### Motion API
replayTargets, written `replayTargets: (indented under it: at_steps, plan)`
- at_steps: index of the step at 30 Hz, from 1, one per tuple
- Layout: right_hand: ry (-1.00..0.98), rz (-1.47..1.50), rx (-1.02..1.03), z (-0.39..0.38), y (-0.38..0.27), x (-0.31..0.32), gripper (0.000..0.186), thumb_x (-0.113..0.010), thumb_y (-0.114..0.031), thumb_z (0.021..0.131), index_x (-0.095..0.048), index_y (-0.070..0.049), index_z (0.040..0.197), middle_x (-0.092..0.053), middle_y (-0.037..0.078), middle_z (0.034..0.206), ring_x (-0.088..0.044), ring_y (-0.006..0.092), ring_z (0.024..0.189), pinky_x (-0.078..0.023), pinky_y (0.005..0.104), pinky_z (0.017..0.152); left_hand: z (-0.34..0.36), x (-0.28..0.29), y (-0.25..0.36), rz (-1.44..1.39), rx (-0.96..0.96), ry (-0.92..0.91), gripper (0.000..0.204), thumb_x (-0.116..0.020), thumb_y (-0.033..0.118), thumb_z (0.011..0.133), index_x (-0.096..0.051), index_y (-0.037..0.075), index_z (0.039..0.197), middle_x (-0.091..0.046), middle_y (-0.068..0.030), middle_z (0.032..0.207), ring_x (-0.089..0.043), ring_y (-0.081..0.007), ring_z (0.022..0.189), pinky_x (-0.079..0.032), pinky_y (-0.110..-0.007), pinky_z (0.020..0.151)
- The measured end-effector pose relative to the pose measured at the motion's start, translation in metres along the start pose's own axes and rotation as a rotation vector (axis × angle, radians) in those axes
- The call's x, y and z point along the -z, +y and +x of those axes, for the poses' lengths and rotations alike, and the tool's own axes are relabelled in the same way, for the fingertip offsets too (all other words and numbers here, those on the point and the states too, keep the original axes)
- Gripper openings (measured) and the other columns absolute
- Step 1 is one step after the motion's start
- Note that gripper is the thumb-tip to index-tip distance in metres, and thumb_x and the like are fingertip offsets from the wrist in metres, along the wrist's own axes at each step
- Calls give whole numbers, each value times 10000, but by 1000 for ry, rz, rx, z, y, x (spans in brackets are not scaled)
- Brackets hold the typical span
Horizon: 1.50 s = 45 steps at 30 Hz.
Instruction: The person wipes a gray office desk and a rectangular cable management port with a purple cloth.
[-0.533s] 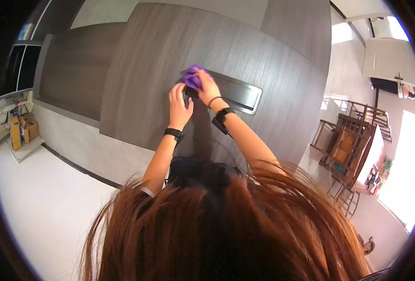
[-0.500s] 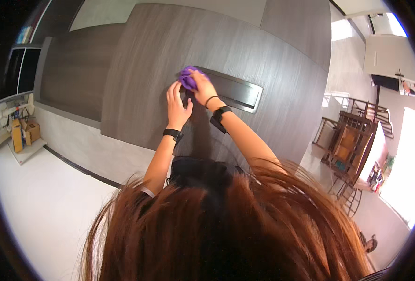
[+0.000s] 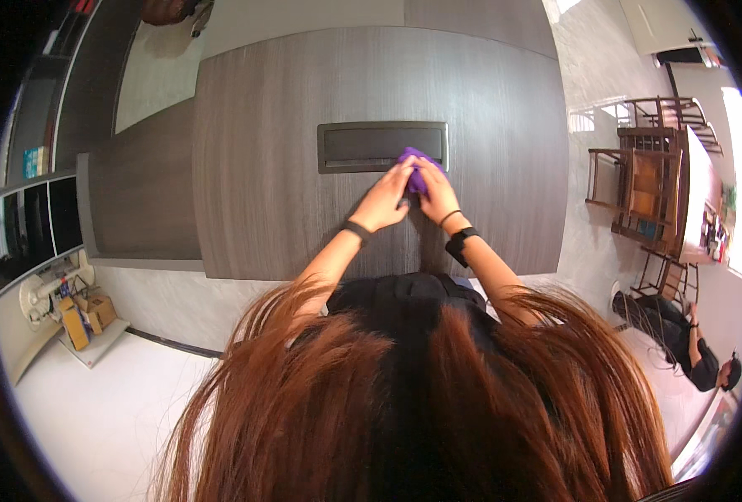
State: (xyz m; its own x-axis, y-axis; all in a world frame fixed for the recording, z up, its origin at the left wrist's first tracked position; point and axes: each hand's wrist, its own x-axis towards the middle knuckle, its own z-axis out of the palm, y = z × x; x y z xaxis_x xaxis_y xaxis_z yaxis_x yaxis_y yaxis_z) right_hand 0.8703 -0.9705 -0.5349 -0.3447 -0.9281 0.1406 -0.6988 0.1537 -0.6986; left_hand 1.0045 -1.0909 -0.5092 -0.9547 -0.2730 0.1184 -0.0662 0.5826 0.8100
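A crumpled purple cloth (image 3: 422, 177) lies against the near right corner of a dark rectangular recessed panel (image 3: 371, 142) set in the grey wood-grain tabletop (image 3: 262, 134). My right hand (image 3: 440, 194) is closed on the cloth and presses it down beside the panel's edge. Stretched forward from the other side, the fingers of my left hand (image 3: 382, 201) meet the cloth at their tips. Both hands are close together, and part of the cloth is hidden under them. Dark bands circle both wrists.
A lower grey wood surface (image 3: 141, 197) adjoins the table on the left. Cardboard boxes (image 3: 86, 318) stand on a low stand beyond it. Wooden chairs (image 3: 647, 180) surround another table on the right, where a person in black (image 3: 676, 339) is near. Long hair covers the lower view.
My hands and the cloth have gone from the panel's left end to its near right corner. The view has turned, and the left fingertips now touch the cloth.
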Motion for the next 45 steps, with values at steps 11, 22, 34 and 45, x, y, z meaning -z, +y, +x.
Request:
replayTargets:
  at_steps: [11, 22, 34, 45]
  plan:
    - [-65, -80, -127, -155, -15, 50, 738, -611, 1, 606, -362, 17, 1301, -396, 194, 1377, -331, 369, 1309, -238, 483, 1106, -17, -80, 82, 253, -182, -190, 582, -714, 253, 702, -479, -12, 1163, -490, -197, 1176, -400, -375, 1210, -332, -451, 1045]
    - [-22, 148, 39, -129, -31, 1, 623, -564, 35, 664, -406, -6, 1265, -473, 166, 1288, -401, 312, 1268, -284, 440, 1090, -73, -55, 81, 416, 117, -198, 835, -765, 145, 637, -336, 12, 1341, -349, -203, 1345, -331, -388, 1279, -317, -428, 1063]
    - [97, 102, -238, -177, 26, 56, 700, -628, 54, 609, -423, -30, 1273, -460, 203, 1316, -399, 341, 1265, -289, 438, 1095, -5, -144, 88, 285, -119, -292, 955, -662, 273, 663, -165, -25, 1422, -187, -207, 1489, -162, -366, 1388, -111, -509, 1129]
    - [118, -131, -464, -264, -8, 59, 778, -605, 26, 703, -264, -27, 1401, -286, 209, 1445, -260, 384, 1339, -219, 443, 1112, -37, -182, 127, 388, -246, -379, 849, -576, 301, 735, -199, -8, 1430, -180, -155, 1508, -135, -285, 1410, -73, -519, 1130]
